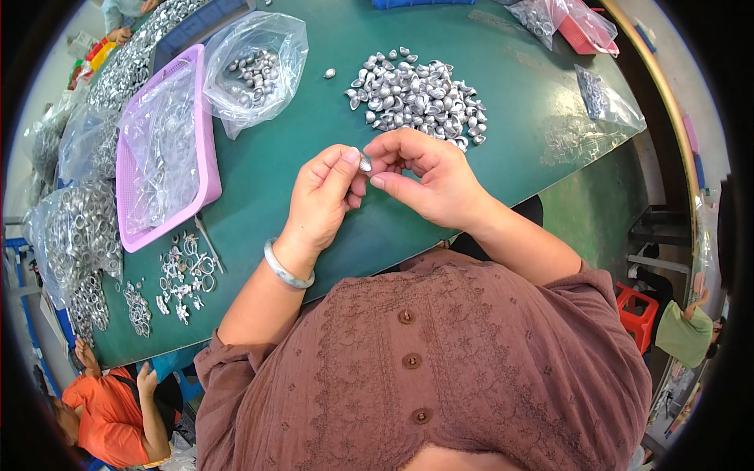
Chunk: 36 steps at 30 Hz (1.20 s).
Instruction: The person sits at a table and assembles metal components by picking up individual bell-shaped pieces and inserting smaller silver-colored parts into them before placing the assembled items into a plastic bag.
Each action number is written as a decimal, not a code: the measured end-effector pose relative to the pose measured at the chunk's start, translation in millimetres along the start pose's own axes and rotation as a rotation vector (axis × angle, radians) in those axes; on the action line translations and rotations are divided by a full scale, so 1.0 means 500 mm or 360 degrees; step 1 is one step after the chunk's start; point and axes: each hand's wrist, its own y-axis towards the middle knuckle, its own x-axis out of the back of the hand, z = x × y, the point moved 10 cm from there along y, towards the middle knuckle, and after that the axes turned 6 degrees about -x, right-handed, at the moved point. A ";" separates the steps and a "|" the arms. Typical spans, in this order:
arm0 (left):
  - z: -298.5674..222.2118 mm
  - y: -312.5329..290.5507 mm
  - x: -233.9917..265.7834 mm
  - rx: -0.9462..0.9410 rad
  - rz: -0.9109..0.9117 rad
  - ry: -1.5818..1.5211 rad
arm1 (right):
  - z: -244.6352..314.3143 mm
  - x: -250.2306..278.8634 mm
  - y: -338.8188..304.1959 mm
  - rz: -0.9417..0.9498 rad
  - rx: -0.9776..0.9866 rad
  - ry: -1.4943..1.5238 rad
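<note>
A small silver, shell-shaped metal piece (364, 165) is pinched between the thumb and index finger of my left hand (323, 192), which wears a pale bangle (288, 265) at the wrist. My right hand (430, 177) meets it from the right, fingers curled and closed in at the piece's edge; its fingertips partly hide their contact. Just beyond both hands lies a loose pile of similar silver pieces (416, 96) on the green table (330, 118). One single piece (330, 73) lies apart, left of the pile. Farther left, an open clear plastic bag (255, 78) holds more small silver pieces.
A lilac basket (208, 169) with bagged parts stands at left. Bags of metal rings (78, 228) and loose ring-like parts (187, 271) lie nearby. At far right are a clear bag (609, 98) and a red basket (585, 35). An orange-clad person (114, 420) sits lower left.
</note>
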 end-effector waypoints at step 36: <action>0.049 0.000 -0.021 0.0379 0.0195 -0.0953 | -0.018 0.003 0.169 -0.0224 0.0519 -0.1998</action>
